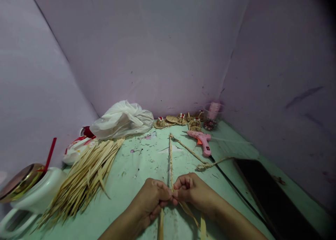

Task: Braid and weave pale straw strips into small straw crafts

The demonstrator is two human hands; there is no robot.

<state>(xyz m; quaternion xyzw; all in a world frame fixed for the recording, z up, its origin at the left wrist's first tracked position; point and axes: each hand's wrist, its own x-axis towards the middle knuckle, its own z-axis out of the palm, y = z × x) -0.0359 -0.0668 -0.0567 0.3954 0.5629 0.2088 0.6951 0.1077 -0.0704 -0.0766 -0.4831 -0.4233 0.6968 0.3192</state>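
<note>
A narrow braid of straw runs straight away from me along the green tabletop. Its near end is pinched between the fingertips of my left hand and my right hand, which almost touch. Loose flat straw strips trail from the braid toward me, below my right hand; another hangs under my left. At the far end the braid bends back, and a thinner braided cord leads off to the right, ending in a loose loop. My fingers hide the crossing point of the strips.
Left lie a bundle of dry straw strips, a white pitcher and a white plastic bag. Small woven hats sit by the back wall. A pink glue gun, its black cord and a dark flat slab occupy the right.
</note>
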